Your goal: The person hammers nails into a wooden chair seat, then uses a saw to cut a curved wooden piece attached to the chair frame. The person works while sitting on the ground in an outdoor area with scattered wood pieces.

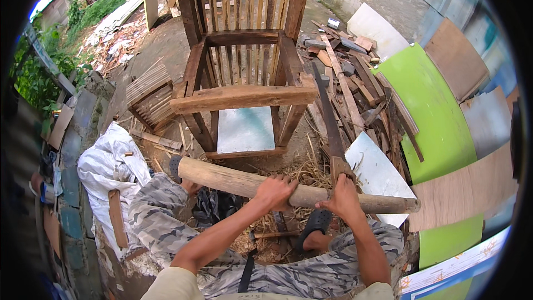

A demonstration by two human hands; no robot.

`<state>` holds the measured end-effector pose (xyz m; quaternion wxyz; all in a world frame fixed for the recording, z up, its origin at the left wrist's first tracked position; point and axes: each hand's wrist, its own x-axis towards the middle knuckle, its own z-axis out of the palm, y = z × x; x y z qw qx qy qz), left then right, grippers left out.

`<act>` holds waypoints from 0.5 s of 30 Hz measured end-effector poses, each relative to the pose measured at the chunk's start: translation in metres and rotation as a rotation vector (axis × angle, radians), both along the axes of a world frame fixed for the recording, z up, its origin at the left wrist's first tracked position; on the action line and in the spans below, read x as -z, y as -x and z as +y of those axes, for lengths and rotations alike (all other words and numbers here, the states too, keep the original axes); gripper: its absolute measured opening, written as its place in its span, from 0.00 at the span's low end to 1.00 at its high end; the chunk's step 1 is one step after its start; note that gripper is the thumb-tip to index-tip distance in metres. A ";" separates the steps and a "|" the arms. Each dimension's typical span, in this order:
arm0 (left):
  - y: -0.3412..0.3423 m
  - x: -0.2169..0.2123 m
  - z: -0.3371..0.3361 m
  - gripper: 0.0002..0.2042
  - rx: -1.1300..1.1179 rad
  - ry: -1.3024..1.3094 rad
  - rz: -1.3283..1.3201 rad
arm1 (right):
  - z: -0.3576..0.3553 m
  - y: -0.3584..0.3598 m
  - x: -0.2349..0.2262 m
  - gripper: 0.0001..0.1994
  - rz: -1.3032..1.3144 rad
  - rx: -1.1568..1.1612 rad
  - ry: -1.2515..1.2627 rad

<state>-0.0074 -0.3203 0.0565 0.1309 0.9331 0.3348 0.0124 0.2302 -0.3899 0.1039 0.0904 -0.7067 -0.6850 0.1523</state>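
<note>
A long, round wooden pole (222, 179) lies across in front of me, above my camouflage-clad legs. My left hand (276, 191) is closed over its middle, fingers wrapped to the far side. Farther right, my right hand (341, 197) is closed at the wooden handle of a handsaw (327, 116), its thumb stretched along the pole. The saw's dark blade points up and away from me, beside the chair. Just ahead stands a wooden armchair (244, 98) with a slatted back and an open seat frame.
Scrap wood (358, 86) is heaped right of the chair. Green, brown and pale boards (427, 111) lean along the right side. A white sack (111, 161) and a slatted wooden piece (150, 95) are at left. Between my feet lie shavings and a hammer-like tool (275, 234).
</note>
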 end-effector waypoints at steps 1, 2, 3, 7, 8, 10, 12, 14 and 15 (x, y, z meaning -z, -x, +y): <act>0.002 0.002 -0.001 0.40 0.011 -0.010 -0.016 | -0.004 0.001 0.005 0.48 -0.026 0.020 0.014; 0.006 0.005 -0.001 0.40 0.017 -0.024 -0.030 | -0.006 0.003 0.008 0.49 -0.050 0.035 0.024; 0.009 0.008 -0.002 0.40 0.023 -0.037 -0.044 | -0.008 0.006 0.010 0.50 -0.075 0.050 0.034; 0.011 0.022 -0.009 0.39 0.045 -0.071 -0.067 | -0.020 0.009 0.024 0.52 -0.088 0.130 0.131; 0.008 0.027 -0.012 0.39 0.055 -0.046 -0.046 | -0.025 0.006 0.031 0.53 -0.072 0.132 0.159; 0.001 0.035 -0.015 0.39 0.073 -0.015 -0.024 | -0.030 -0.001 0.041 0.53 -0.070 0.110 0.213; -0.006 0.050 -0.016 0.39 0.081 -0.005 -0.017 | -0.035 -0.007 0.048 0.53 -0.091 0.050 0.265; -0.011 0.065 -0.020 0.40 0.094 0.001 -0.024 | -0.040 -0.013 0.060 0.52 -0.110 0.006 0.311; -0.014 0.073 -0.020 0.40 0.102 -0.001 -0.028 | -0.041 -0.016 0.064 0.51 -0.120 -0.015 0.329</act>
